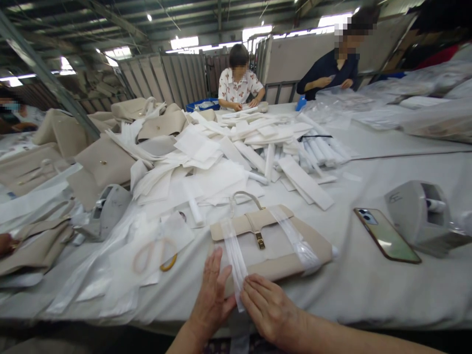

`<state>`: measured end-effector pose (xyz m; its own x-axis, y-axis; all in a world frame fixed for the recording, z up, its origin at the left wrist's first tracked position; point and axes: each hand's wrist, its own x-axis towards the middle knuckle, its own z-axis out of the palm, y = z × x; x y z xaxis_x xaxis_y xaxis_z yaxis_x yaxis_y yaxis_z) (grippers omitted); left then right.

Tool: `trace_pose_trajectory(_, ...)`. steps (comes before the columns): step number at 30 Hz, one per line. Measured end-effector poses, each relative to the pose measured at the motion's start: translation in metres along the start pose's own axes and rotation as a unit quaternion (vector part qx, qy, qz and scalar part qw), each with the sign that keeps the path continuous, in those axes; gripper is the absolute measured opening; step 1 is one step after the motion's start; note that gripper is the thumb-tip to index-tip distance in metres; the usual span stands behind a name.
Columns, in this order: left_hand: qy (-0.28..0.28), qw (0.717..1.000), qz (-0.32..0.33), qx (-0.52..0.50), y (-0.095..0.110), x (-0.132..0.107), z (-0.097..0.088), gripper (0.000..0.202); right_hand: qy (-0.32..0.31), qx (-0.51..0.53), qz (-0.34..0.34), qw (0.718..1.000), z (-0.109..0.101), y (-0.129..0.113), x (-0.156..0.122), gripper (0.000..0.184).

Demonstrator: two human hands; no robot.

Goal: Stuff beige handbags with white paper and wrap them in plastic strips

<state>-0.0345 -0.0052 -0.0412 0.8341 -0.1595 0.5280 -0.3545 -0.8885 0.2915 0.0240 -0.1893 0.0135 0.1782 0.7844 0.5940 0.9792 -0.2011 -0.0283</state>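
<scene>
A beige handbag [265, 231] with a thin top handle and a gold clasp lies in front of me on the table. One white translucent strip [235, 253] wraps over its left side and hangs past its near edge. Another strip [295, 238] crosses the right side. My left hand [212, 290] rests against the bag's lower left corner, fingers stretched out beside the strip. Close by, the fingers of my right hand [271, 307] are pressed together on the loose end of the left strip, at the bag's near edge.
White paper sheets [206, 167] and strips pile up behind the bag. Tape dispensers stand left [110, 211] and right [424, 211], with a phone [387, 235] beside the right one. Scissors [167, 260] lie partly under translucent sheets. More bags [101, 162] are at left. Two people work across the table.
</scene>
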Motion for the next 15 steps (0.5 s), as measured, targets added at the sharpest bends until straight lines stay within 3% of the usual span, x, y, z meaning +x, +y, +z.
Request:
trace_pose_trajectory(6, -0.088, 0.978, 0.173, 0.074, -0.006, -0.001, -0.008, 0.045, 0.000, 0.018, 0.007, 1.000, 0.003, 0.000, -0.007, 0.026)
trace_pose_trajectory(11, -0.051, 0.981, 0.170, 0.084, -0.005, -0.006, -0.008, 0.041, -0.053, 0.122, 0.095, 0.986, -0.014, 0.022, 0.013, 0.024)
trace_pose_trajectory(15, -0.026, 0.981, 0.177, 0.073, -0.003, -0.007, -0.007, 0.042, -0.097, 0.088, 0.149, 0.980, -0.008, 0.058, 0.048, 0.031)
